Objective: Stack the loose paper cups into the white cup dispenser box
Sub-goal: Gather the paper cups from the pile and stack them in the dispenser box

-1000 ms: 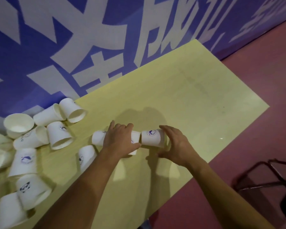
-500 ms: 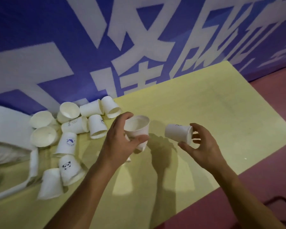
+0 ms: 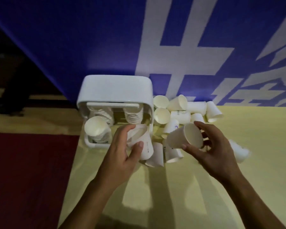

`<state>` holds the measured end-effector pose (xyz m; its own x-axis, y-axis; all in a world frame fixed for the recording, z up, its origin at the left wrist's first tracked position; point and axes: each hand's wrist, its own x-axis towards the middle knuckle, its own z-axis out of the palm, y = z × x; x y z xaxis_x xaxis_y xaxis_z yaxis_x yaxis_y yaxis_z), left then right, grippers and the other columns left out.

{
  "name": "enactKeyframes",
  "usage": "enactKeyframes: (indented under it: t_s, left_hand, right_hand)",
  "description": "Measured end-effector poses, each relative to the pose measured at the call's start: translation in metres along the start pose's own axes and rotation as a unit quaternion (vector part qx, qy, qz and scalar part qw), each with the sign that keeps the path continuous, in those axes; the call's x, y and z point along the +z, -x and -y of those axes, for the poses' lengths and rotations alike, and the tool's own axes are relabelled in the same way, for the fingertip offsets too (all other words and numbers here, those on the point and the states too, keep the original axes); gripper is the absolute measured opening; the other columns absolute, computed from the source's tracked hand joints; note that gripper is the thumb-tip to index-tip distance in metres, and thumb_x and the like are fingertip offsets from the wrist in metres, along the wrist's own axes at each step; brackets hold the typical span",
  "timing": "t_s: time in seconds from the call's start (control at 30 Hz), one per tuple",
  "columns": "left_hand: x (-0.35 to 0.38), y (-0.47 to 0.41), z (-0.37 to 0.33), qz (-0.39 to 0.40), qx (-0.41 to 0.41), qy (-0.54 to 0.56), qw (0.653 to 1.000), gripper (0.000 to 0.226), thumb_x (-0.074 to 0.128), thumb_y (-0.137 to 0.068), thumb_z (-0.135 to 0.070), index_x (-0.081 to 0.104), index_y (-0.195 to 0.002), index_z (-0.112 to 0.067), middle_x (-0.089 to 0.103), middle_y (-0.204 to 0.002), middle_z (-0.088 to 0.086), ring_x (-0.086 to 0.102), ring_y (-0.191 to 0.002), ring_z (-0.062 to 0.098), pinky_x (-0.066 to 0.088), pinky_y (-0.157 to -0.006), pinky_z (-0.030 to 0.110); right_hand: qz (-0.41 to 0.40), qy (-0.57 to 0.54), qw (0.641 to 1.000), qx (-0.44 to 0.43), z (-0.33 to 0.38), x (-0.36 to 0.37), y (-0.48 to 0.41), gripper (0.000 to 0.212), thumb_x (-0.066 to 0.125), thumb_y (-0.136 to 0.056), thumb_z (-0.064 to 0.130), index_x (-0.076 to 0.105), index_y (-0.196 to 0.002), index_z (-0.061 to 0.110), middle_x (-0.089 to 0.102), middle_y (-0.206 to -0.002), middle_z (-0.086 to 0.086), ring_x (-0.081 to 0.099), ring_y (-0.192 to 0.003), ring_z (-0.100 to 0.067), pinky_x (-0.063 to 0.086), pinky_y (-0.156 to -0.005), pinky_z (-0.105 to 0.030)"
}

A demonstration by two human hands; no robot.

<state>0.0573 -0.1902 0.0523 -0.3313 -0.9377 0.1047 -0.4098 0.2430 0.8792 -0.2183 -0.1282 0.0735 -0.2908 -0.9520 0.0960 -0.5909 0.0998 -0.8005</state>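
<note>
Bare left forearm (image 3: 96,192), bare right forearm (image 3: 248,195), unclothed wrists, left grip (image 3: 120,156), right grip (image 3: 211,154), short plain thumbnails (image 3: 140,144).

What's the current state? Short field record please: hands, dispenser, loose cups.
left hand: grips a white paper cup at the box's front right corner
right hand: holds a second white paper cup, tilted, above the loose cups
white plastic dispenser box: open toward the camera, holding a left stack and a right stack of nested cups
loose white paper cups: heaped on the yellow table, right of the box
backdrop: blue banner with white characters
</note>
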Motion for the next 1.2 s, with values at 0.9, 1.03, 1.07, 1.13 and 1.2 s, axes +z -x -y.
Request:
enactKeyframes:
  t_s: [0.9,1.03,1.07,1.13,1.2]
  left_hand:
    - [0.026,-0.049,0.087,0.043,-0.119,-0.122,0.984,0.072,0.086,-0.077,-0.035,0.053,-0.14,-0.029,0.057,-0.138,-0.007,0.055,-0.122,0.017,0.05,-0.096,0.037]
    - [0.025,-0.047,0.09,0.062,-0.127,-0.108,0.984,0.072,0.086,-0.077,-0.039,0.052,-0.14,-0.029,0.057,-0.138,-0.008,0.055,-0.123,0.016,0.052,-0.097,0.042]
    - [0.025,-0.047,0.09,0.063,-0.125,-0.107,0.984,0.073,0.086,-0.076,-0.04,0.052,-0.14,-0.03,0.057,-0.138,-0.009,0.054,-0.123,0.016,0.052,-0.097,0.041]
    - [0.023,-0.048,0.089,0.062,-0.123,-0.104,0.985,0.079,0.088,-0.075,-0.04,0.05,-0.143,-0.031,0.053,-0.14,-0.013,0.051,-0.124,0.012,0.047,-0.098,0.033]
    - [0.019,-0.048,0.087,0.058,-0.139,-0.096,0.984,0.083,0.089,-0.077,-0.036,0.046,-0.148,-0.031,0.05,-0.141,-0.011,0.05,-0.124,0.01,0.043,-0.099,0.03]
  right_hand:
    - [0.016,0.015,0.998,0.057,-0.003,0.07,0.003,0.078,0.079,-0.065,0.064,0.062,-0.133,0.03,0.06,-0.12,0.02,0.059,-0.103,-0.003,0.053,-0.07,-0.022]
    - [0.016,0.006,0.999,0.049,-0.006,0.073,0.004,0.077,0.08,-0.065,0.063,0.062,-0.132,0.029,0.061,-0.121,0.018,0.059,-0.105,-0.004,0.053,-0.072,-0.025]
    - [0.017,0.005,0.999,0.042,-0.004,0.074,0.003,0.076,0.08,-0.066,0.062,0.062,-0.132,0.029,0.06,-0.122,0.019,0.058,-0.107,-0.001,0.052,-0.073,-0.022]
    - [0.018,0.001,1.0,0.025,0.002,0.077,0.0,0.075,0.08,-0.068,0.062,0.061,-0.133,0.03,0.059,-0.122,0.02,0.056,-0.11,0.003,0.048,-0.074,-0.014]
    - [0.02,-0.007,1.0,0.006,0.013,0.085,-0.008,0.075,0.081,-0.07,0.06,0.06,-0.134,0.027,0.058,-0.122,0.018,0.054,-0.112,0.004,0.048,-0.077,-0.012]
